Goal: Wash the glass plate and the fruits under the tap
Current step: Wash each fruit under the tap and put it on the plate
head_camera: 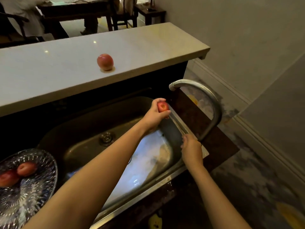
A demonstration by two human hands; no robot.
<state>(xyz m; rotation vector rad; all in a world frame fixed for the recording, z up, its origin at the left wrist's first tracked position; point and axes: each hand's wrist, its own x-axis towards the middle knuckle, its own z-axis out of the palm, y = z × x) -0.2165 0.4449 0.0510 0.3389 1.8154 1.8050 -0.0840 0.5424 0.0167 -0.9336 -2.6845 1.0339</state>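
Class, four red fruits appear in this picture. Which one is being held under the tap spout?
The fruit in the left hand, over the sink. Two others lie on the glass plate, and one sits alone on the white counter.

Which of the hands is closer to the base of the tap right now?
Right. The right hand is at the tap base by the sink rim; the left hand holds a red fruit farther off, below the spout.

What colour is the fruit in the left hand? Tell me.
Red, with a paler yellowish hollow facing the head camera: the fruit in the left hand.
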